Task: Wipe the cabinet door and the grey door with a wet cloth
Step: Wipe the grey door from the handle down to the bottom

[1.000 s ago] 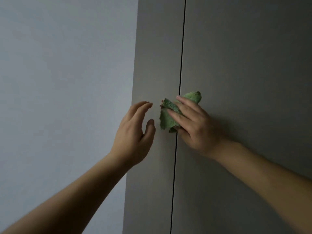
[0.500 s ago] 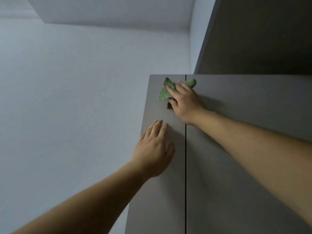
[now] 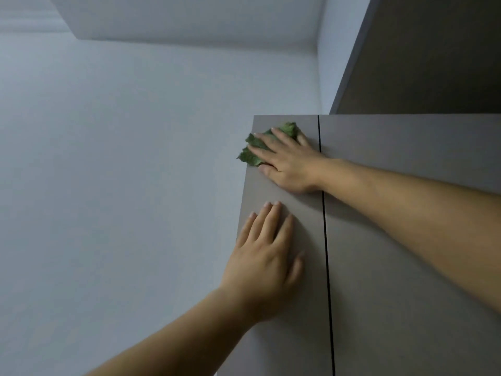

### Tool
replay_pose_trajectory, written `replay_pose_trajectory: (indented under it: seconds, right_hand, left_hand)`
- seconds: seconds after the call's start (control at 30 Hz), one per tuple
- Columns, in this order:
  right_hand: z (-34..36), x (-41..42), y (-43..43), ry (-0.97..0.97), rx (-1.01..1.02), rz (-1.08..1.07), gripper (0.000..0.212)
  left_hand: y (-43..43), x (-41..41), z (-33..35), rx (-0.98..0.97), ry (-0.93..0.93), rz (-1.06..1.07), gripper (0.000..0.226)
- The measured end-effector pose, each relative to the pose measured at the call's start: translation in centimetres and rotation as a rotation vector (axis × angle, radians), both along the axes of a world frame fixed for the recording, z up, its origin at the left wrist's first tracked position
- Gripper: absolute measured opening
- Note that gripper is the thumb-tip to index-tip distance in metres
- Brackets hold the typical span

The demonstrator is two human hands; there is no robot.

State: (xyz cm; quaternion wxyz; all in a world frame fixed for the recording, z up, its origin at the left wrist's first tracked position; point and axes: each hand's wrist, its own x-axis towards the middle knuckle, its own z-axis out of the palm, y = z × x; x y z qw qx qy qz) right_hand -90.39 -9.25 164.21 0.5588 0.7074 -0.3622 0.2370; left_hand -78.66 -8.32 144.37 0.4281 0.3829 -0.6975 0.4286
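The green cloth (image 3: 251, 156) lies crumpled against the narrow door (image 3: 295, 335), close under its top edge and near its upper left corner. One tip of the cloth pokes past the door's left edge, in front of the wall (image 3: 122, 185). The right hand (image 3: 288, 165) presses it flat to the panel. The fingers are straight and a little spread, laid across the cloth rather than curled round it, and the thumb rests on the bare door just below the cloth. The right forearm reaches in from the right, crossing the dark gap (image 3: 327, 267) that runs down between this door and the wider one (image 3: 406, 280) beside it.

The left hand (image 3: 264, 260) lies just below, palm flat on the same narrow door and apart from the cloth. Its fingers are straight and close together, pointing up, and the thumb is held out toward the gap. It holds nothing.

Both doors are plain matte grey and end at the same top line. Above the wider one a darker panel (image 3: 423, 50) rises out of view. To the left are the pale wall and the ceiling (image 3: 189, 17) — dimly lit and bluish.
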Motion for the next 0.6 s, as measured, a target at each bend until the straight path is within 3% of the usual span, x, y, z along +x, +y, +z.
replay_pose_trajectory:
  seconds: [0.07, 0.2, 0.4, 0.53, 0.6]
  right_hand:
    - [1.7, -0.8, 0.1, 0.017, -0.065, -0.091, 0.059]
    - [5.6, -0.1, 0.4, -0.205, -0.133, -0.159, 0.060]
    - [-0.1, -0.1, -0.4, 0.081, -0.110, -0.065, 0.056]
    - [5.3, -1.7, 0.3, -0.200, -0.137, -0.215, 0.056]
    - [5.5, -1.5, 0.6, -0.222, -0.160, -0.245, 0.057]
  left_hand:
    - [-0.9, 0.3, -0.1, -0.045, -0.008, -0.013, 0.072]
    - [-2.7, 0.5, -0.3, -0.146, 0.001, -0.036, 0.074]
    - [-3.2, 0.4, -0.4, -0.195, 0.016, -0.063, 0.076]
    - [-3.6, 0.2, -0.6, -0.210, 0.037, -0.097, 0.076]
    - [-3.7, 0.2, -0.6, -0.224, 0.037, -0.099, 0.075]
